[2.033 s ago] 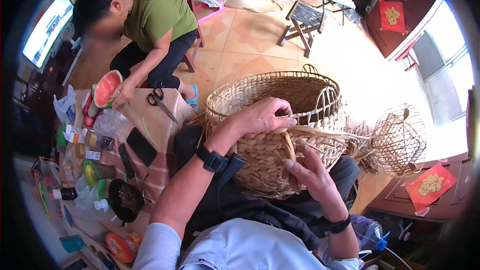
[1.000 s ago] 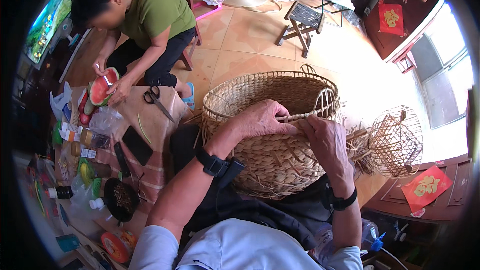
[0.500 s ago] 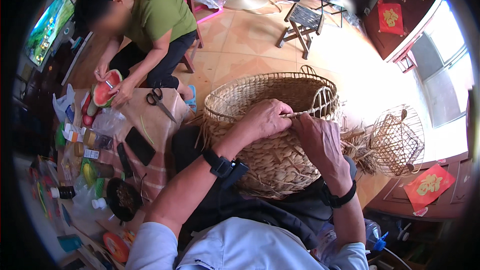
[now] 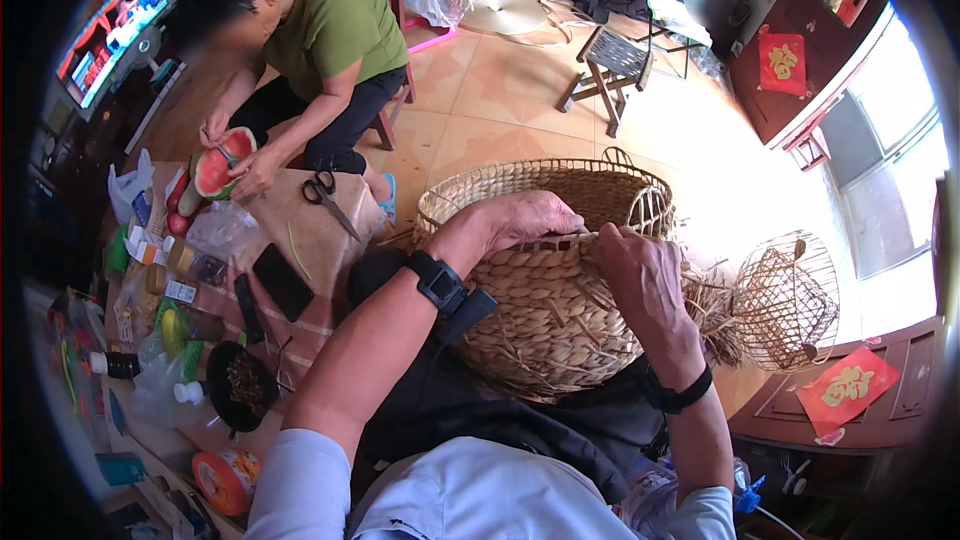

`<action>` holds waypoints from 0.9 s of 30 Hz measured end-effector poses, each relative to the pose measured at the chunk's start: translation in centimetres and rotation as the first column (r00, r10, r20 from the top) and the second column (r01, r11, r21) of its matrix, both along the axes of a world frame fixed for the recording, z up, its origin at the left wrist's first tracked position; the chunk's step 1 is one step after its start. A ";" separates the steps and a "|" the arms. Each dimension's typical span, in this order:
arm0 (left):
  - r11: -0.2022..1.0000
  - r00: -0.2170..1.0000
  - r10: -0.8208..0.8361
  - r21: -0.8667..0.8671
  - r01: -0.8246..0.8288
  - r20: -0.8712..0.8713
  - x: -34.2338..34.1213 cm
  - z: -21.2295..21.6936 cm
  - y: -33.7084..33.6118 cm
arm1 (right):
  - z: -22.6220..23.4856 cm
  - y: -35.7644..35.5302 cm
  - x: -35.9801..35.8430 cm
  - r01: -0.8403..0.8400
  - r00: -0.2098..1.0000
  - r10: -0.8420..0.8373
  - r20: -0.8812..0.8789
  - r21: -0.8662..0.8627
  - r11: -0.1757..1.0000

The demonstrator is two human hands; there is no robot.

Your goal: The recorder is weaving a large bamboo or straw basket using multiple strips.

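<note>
A large oval basket (image 4: 545,325) of braided tan straw rests on my lap, with open wire-like ribs along its upper edge. My left hand (image 4: 530,218) reaches over the near rim, its fingers closed on the edge and the fingertips partly hidden inside. Just right of it, my right hand (image 4: 645,275) is closed in a pinch at the same rim, on what looks like a pale straw strand, mostly covered by the fingers. Loose straw ends stick out of the basket's wall.
On my left, a cloth-covered table (image 4: 335,210) bears scissors (image 4: 328,200), a phone (image 4: 283,281), bottles and a dark bowl (image 4: 240,385). Beyond it a person in green (image 4: 340,20) spoons a watermelon half (image 4: 215,172). A wire frame (image 4: 790,300) and folding stool (image 4: 612,65) stand right and ahead.
My right hand has turned and lowered slightly at the rim; my left hand stays at the edge. The view has shifted a little. The other person's spoon has moved within the melon.
</note>
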State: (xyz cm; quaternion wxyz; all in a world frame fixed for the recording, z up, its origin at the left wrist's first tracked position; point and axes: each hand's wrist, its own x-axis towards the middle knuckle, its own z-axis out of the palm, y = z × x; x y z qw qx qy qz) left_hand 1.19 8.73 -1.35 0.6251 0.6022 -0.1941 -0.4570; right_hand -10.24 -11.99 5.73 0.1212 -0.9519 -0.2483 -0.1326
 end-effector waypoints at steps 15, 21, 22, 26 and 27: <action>0.997 0.998 0.005 0.077 -0.001 -0.062 1.7 -1.1 -0.6 | -1.2 0.1 1.0 0.044 0.991 -0.035 0.132 -0.063 0.997; 0.994 0.995 0.008 0.112 0.003 -0.104 1.5 -0.6 -0.5 | 1.8 -0.5 -0.9 0.154 0.987 -0.152 0.050 -0.034 0.987; 0.993 0.997 0.007 0.117 0.003 -0.080 1.4 -0.6 -0.5 | 1.9 -0.3 -1.1 0.154 0.986 -0.152 0.064 -0.026 0.988; 1.000 0.997 0.007 0.016 -0.006 -0.071 1.2 -0.7 -0.2 | 0.1 -0.2 -0.2 0.071 0.991 -0.068 0.113 -0.024 0.997; 0.999 0.998 0.009 0.048 -0.006 -0.069 1.1 -0.6 -0.2 | 0.1 -0.4 -0.1 0.054 0.995 -0.052 0.086 -0.029 0.998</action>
